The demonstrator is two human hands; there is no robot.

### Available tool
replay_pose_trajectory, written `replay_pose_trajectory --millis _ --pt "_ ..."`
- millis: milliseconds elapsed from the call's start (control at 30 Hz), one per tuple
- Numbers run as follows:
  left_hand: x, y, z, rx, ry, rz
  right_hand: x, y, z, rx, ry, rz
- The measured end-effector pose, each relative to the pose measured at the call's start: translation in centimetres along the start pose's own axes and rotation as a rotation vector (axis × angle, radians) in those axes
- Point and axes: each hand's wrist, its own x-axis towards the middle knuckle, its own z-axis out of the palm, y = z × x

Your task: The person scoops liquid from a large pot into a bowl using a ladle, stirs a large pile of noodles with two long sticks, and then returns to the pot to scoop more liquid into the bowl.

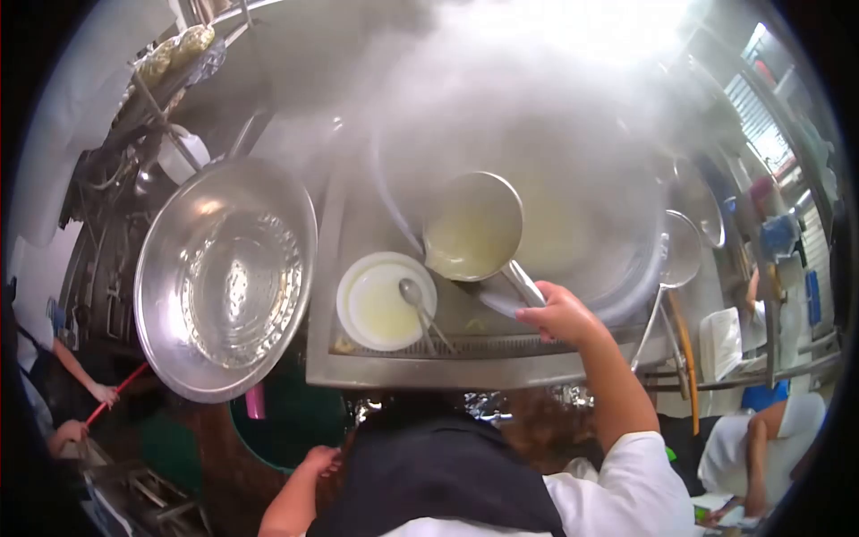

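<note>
My right hand point(559, 313) is wrapped round the handle of a metal saucepan point(490, 210). The pan holds pale yellow liquid and is tilted over the near left rim of a large steaming pot point(617, 300). Just left of it, a white bowl point(351, 313) with pale yellow liquid stands on the metal counter, and a metal spoon point(412, 294) rests in it. Low beside my dark apron hangs my left hand point(324, 460), its fingers curled and nothing visible in them. Steam hides much of the large pot.
A wide, shiny metal basin point(300, 268) is tilted at the left of the counter point(376, 369). At right are a round strainer point(682, 251) and a white container point(720, 343). One person at left holds a red stick point(116, 394); another person's arm point(757, 456) shows at lower right.
</note>
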Motion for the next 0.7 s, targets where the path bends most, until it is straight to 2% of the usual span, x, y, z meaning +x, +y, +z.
replay_pose_trajectory --millis 167,400,700 --pt "0.4 -0.7 -0.2 0.011 -0.047 -0.081 -1.5 0.0 1.7 -0.038 0.149 -0.037" --pt "-1.3 -0.1 -1.0 0.076 -0.043 -0.16 -2.7 -0.1 3.1 -0.076 0.204 -0.047" --pt "1.4 -0.1 -2.2 0.058 -0.085 -0.176 -3.6 -0.1 4.6 -0.093 0.273 -0.043"
